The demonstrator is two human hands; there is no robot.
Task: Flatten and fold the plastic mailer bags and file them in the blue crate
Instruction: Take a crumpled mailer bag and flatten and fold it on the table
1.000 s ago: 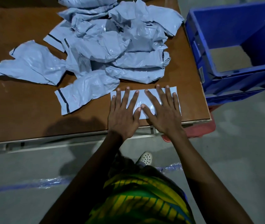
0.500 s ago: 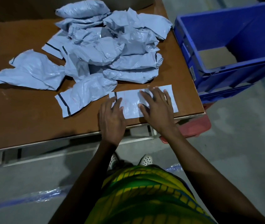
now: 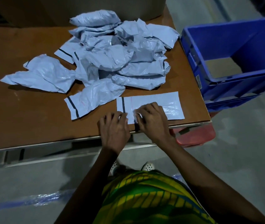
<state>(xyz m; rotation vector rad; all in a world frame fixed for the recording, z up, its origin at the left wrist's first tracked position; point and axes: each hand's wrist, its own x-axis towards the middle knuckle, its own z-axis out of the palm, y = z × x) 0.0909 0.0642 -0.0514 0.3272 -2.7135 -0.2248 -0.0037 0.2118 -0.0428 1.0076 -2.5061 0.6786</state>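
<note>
Flat mailer (image 3: 154, 102) lies spread on the bench (image 3: 31, 120), black strip at its left end. Right hand (image 3: 152, 122) sits over the mailer's near edge, fingers (image 3: 146, 109) curled and pinching up a bit of the film. Left hand (image 3: 114, 130) is at the mailer's near-left corner, fingers (image 3: 112, 118) curled too, though I cannot tell whether they grip it. Just behind the flat mailer is the heap of crumpled mailers (image 3: 120, 59), a loose creased mailer (image 3: 94, 99) lies just to its left, and to its right, past the bench edge, stands the blue crate (image 3: 225, 88).
</note>
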